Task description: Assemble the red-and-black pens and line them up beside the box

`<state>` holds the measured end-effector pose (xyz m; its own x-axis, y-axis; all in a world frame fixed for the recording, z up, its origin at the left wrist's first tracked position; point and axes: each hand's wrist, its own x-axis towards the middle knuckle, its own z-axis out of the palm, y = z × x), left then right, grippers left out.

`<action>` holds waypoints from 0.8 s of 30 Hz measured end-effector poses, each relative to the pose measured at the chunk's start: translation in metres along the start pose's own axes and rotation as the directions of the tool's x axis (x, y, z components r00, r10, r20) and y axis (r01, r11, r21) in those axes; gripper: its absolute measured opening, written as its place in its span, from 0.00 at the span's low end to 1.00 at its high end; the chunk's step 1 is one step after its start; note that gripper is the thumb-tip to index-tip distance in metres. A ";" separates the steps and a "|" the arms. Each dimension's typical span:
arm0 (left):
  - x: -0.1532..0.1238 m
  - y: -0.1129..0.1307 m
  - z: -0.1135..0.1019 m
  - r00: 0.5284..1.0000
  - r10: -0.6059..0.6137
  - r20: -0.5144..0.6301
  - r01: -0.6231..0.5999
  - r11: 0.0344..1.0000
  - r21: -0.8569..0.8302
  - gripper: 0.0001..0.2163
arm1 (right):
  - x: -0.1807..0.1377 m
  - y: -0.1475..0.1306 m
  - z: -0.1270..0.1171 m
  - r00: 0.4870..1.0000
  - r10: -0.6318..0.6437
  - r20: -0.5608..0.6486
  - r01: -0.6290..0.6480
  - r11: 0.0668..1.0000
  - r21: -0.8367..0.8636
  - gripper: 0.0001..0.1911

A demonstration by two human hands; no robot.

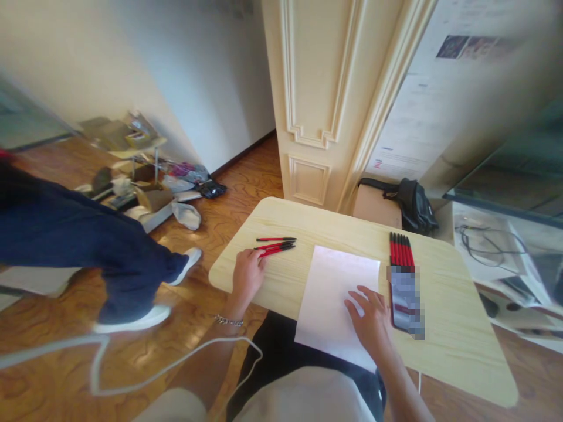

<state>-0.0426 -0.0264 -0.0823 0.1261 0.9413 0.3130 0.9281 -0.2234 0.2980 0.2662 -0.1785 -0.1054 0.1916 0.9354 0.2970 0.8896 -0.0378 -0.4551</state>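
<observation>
So the left hand (250, 273) is curled over the near ends of a few loose pens (281, 248) by the left edge of the desk (457, 328). Fingertips are right at the barrels, but honestly can't tell if they've pinched one or are just resting there. The pens are red with black ends and lie close together, so IMO the trick is a thumb-and-finger pinch around one barrel, straight from above. Scooping from the side would probably set the others rolling toward that left edge.

The right hand (368, 316) is spread loose, nothing in it, over the right side of a white sheet of paper (334, 287). Whether the palm actually rests on it isn't clear. A light touch is plenty: the sheet pokes out past the desk's near edge, so leaning on it could drag or crease it.

Just right of that hand is a phone (402, 302), with a neat row of matching pens (402, 251) past its far end, toward the desk's far edge. Keep that wrist tucked in or it'll likely bump the phone.

Off the desk, there's a black bag (416, 205) beyond the far edge, and someone's leg in dark trousers (132, 252) well off the left edge.
</observation>
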 end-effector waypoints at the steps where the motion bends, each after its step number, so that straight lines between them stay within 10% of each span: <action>1: 0.001 0.000 0.000 1.000 0.009 0.012 -0.009 1.000 0.018 0.11 | -0.001 0.001 0.002 1.000 0.012 0.014 -0.012 1.000 -0.013 0.13; 24: -0.006 0.016 -0.008 0.894 0.032 0.448 0.042 0.987 -0.154 0.09 | 0.003 -0.009 0.000 0.993 0.098 0.059 -0.099 0.995 0.023 0.13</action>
<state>-0.0309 -0.0374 -0.0718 0.2993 0.9473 -0.1145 0.8676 -0.2202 0.4459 0.2584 -0.1757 -0.1004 0.2529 0.9464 0.2009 0.8563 -0.1223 -0.5019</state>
